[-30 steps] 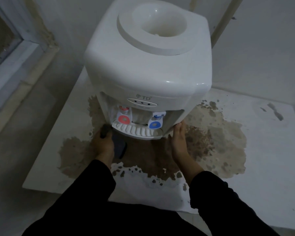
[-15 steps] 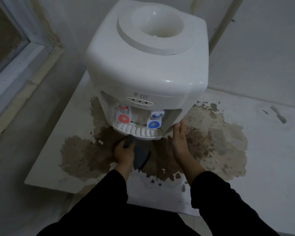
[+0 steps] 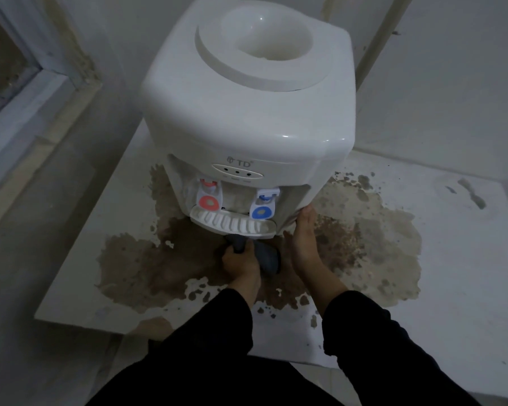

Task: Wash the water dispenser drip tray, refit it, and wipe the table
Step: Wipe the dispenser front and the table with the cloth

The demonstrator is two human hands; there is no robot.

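Note:
A white water dispenser (image 3: 247,112) stands tilted on a white table (image 3: 452,273). Its ribbed white drip tray (image 3: 232,223) sits fitted at the front, below a red tap (image 3: 208,197) and a blue tap (image 3: 261,208). My left hand (image 3: 242,266) grips a dark grey cloth (image 3: 266,256) pressed on the tabletop just under the tray. My right hand (image 3: 304,238) lies flat against the dispenser's lower right corner, fingers together, propping it. A large brown wet stain (image 3: 364,244) spreads around the base.
Walls close in behind and to the right. A window frame (image 3: 21,92) and ledge sit at the left. The table's front left edge (image 3: 79,320) drops to the floor.
My left hand with the cloth has slid from the dispenser's left side to the right, now right under the drip tray. My right hand stays on the dispenser's corner.

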